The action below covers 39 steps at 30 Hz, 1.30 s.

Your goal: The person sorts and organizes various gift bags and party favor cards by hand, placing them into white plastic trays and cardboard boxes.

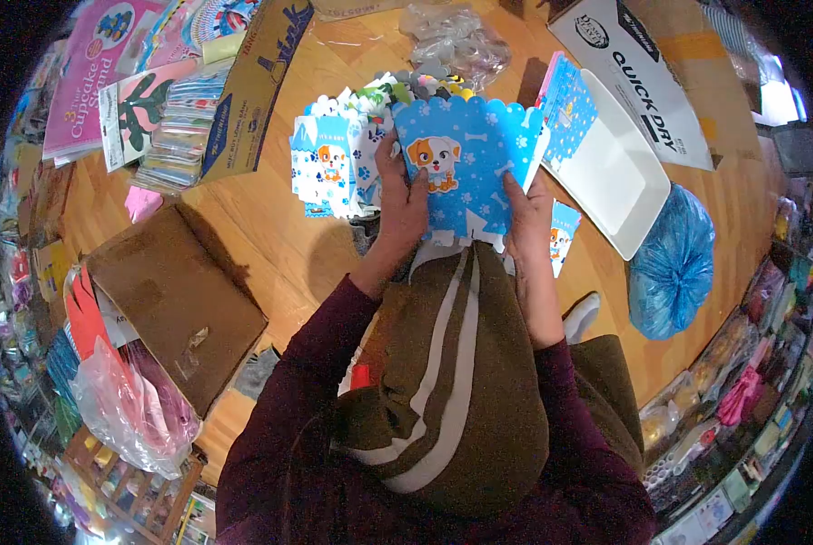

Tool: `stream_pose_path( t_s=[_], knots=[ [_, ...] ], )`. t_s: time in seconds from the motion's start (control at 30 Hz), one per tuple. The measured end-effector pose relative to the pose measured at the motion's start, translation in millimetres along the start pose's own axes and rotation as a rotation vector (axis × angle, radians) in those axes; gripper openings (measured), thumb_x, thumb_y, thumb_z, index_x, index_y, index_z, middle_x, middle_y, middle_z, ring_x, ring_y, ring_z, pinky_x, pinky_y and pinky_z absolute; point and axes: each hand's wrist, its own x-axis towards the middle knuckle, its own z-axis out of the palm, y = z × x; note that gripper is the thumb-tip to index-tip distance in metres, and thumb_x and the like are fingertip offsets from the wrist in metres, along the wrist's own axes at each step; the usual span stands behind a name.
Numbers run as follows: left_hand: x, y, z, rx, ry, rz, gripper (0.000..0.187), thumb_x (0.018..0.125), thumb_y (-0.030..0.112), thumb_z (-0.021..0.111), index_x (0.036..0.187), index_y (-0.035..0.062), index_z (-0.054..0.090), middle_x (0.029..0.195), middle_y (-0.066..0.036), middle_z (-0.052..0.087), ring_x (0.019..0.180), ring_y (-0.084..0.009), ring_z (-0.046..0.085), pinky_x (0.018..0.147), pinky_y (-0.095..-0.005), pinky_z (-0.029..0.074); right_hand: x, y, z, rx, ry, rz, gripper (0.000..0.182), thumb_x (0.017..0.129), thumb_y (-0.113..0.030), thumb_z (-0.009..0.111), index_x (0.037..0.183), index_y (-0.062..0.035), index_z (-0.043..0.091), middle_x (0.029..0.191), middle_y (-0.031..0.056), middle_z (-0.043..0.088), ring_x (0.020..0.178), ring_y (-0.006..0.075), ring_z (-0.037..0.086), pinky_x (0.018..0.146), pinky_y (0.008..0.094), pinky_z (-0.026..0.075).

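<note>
Head view: wooden floor [270, 227] crowded with stock. White tray [611, 173] right, row of finished puppy boxes [334, 163] left. Blue puppy-print paper box [465, 168] held upright over lap, left hand [402, 195] and right hand [526, 213] fingers clamped on side edges. Risk: hard squeeze creases thin card; elbow could topple row.

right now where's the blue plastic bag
In the head view the blue plastic bag lies on the wooden floor at the right, just beyond the white tray and to the right of the right hand.
</note>
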Motion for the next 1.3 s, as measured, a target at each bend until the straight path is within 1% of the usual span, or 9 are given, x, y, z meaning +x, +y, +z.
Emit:
stream_pose_path(
  t_s=[0.27, 0.37, 0.43, 0.47, 0.63, 0.73, 0.9, 1.17, 1.3],
  knots=[
    [5.1, -4.4, -1.3, 0.007, -0.118, 0.04, 0.068, 0.076, -0.01, 0.038, 0.135, 0.0014, 0.006, 0.137, -0.02, 0.018, 0.127, -0.0252, 0.022, 0.105, -0.0347, 0.016, -3.9, -3.8, -7.9, 0.046, -0.007, 0.029, 0.026, 0.082, -0.002, 0.053, 0.108, 0.0008, 0.05, 0.096, 0.0049, 0.058, 0.082, 0.0098, 0.052, 0.075, 0.0247, 0.042],
    [0.6, 2.9, 2.6, -0.021, -0.113, 0.029, 0.068, 0.078, -0.009, 0.039, 0.136, 0.0039, 0.007, 0.13, -0.02, 0.03, 0.118, -0.026, 0.036, 0.1, -0.0355, 0.028, -6.6, -10.9, -15.5, -0.026, 0.023, 0.017, 0.025, 0.081, 0.0, 0.054, 0.106, 0.0016, 0.05, 0.098, 0.0058, 0.058, 0.084, 0.0102, 0.052, 0.074, 0.025, 0.043],
    [-3.3, 8.0, 0.5, -0.004, -0.139, -0.175, 0.067, 0.08, -0.007, 0.041, 0.137, 0.0074, 0.007, 0.116, -0.018, 0.041, 0.1, -0.0226, 0.05, 0.087, -0.033, 0.043, -4.9, -23.6, -31.1, -0.041, 0.152, -0.088, 0.025, 0.081, 0.0, 0.055, 0.105, 0.0018, 0.051, 0.097, 0.0062, 0.059, 0.083, 0.011, 0.053, 0.074, 0.0249, 0.043],
    [-2.9, -7.0, 0.8, -0.083, -0.099, -0.114, 0.065, 0.082, -0.004, 0.043, 0.136, 0.0095, 0.01, 0.105, -0.014, 0.046, 0.086, -0.0172, 0.053, 0.072, -0.0277, 0.048, -2.0, -36.1, -43.9, -0.152, 0.238, -0.11, 0.023, 0.08, -0.001, 0.056, 0.103, 0.0015, 0.052, 0.092, 0.0063, 0.06, 0.078, 0.0116, 0.054, 0.071, 0.0252, 0.044],
    [-5.2, -12.9, -9.7, -0.128, -0.086, -0.119, 0.057, 0.083, 0.0, 0.047, 0.132, 0.0062, 0.018, 0.103, -0.012, 0.046, 0.087, -0.0159, 0.053, 0.069, -0.0261, 0.048, 41.3, -83.1, -124.6, -0.539, 0.637, -0.496, 0.018, 0.075, 0.0, 0.056, 0.093, 0.0038, 0.055, 0.086, 0.0102, 0.06, 0.075, 0.0159, 0.056, 0.068, 0.0276, 0.044],
    [-6.8, -10.2, -8.7, -0.02, -0.071, -0.154, 0.049, 0.084, 0.002, 0.047, 0.128, 0.0045, 0.025, 0.101, -0.011, 0.048, 0.082, -0.0154, 0.054, 0.068, -0.0259, 0.048, 75.6, -84.1, -154.3, -0.732, 0.679, -0.614, 0.023, 0.072, -0.003, 0.059, 0.094, 0.0036, 0.056, 0.082, 0.015, 0.061, 0.074, 0.0222, 0.059, 0.069, 0.0315, 0.045],
    [-8.2, -15.8, -11.7, -0.052, -0.072, -0.179, 0.044, 0.084, 0.001, 0.046, 0.125, 0.0031, 0.029, 0.102, -0.012, 0.048, 0.081, -0.0156, 0.054, 0.069, -0.0269, 0.049, 106.6, -63.1, -141.5, -1.237, 0.831, -0.374, 0.021, 0.067, -0.012, 0.06, 0.084, 0.0004, 0.054, 0.077, 0.0233, 0.059, 0.074, 0.0384, 0.058, 0.068, 0.043, 0.046],
    [-4.0, -21.4, -23.0, -0.061, -0.029, -0.2, 0.036, 0.083, -0.002, 0.044, 0.117, 0.0014, 0.037, 0.1, -0.012, 0.049, 0.082, -0.0173, 0.056, 0.074, -0.0281, 0.048, 129.1, -26.0, -97.4, -1.228, 0.776, -0.149, 0.029, 0.071, -0.02, 0.058, 0.092, -0.0019, 0.05, 0.077, 0.0225, 0.06, 0.073, 0.0382, 0.059, 0.067, 0.0455, 0.047],
    [-5.3, -12.8, -18.4, -0.088, -0.038, -0.222, 0.035, 0.083, -0.003, 0.042, 0.117, 0.0005, 0.036, 0.1, -0.013, 0.049, 0.081, -0.0177, 0.056, 0.073, -0.029, 0.049, 134.2, -16.6, -78.7, -1.269, 0.53, -0.124, 0.056, 0.066, -0.035, 0.067, 0.101, 0.002, 0.045, 0.089, 0.0255, 0.057, 0.082, 0.0387, 0.057, 0.073, 0.044, 0.046]
  ],
)
